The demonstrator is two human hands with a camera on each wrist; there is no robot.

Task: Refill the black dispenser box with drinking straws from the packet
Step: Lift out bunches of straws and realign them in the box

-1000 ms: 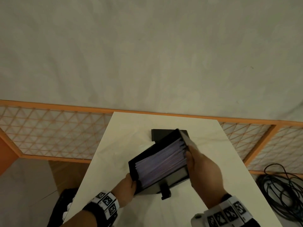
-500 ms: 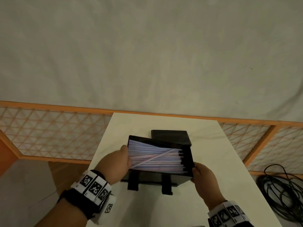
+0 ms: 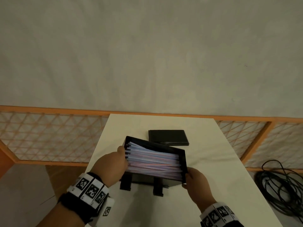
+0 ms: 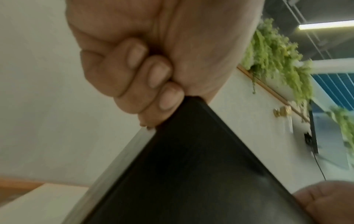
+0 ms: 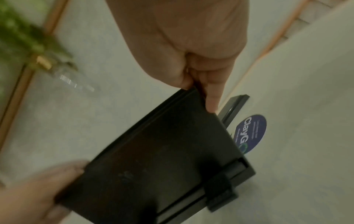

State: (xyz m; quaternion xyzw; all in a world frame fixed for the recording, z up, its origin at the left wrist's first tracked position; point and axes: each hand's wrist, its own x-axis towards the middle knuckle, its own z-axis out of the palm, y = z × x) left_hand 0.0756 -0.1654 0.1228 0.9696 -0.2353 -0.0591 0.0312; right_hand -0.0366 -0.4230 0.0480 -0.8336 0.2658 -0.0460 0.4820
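The black dispenser box (image 3: 182,158) is tilted, its left end raised, over the white table (image 3: 205,145). It is full of pale purple and pink straws (image 3: 152,163), some lying crooked. My left hand (image 3: 113,164) grips its left end, with curled fingers (image 4: 159,72) against the black wall (image 4: 191,166). My right hand (image 3: 195,181) grips the right front corner; its thumb and finger (image 5: 210,94) pinch the box edge (image 5: 162,151). Two black feet (image 3: 125,182) stick out at the front. No packet shows.
A flat black lid (image 3: 168,137) lies on the table just behind the box. A round blue sticker (image 5: 250,133) lies on the table by the box. Orange lattice fencing (image 3: 49,136) flanks the table. Black cables (image 3: 282,185) coil on the floor at right.
The box swung from a steep tilt, right end up, to near level, then tipped with its left end higher. My left hand moved up to the left end; the right dropped to the front corner.
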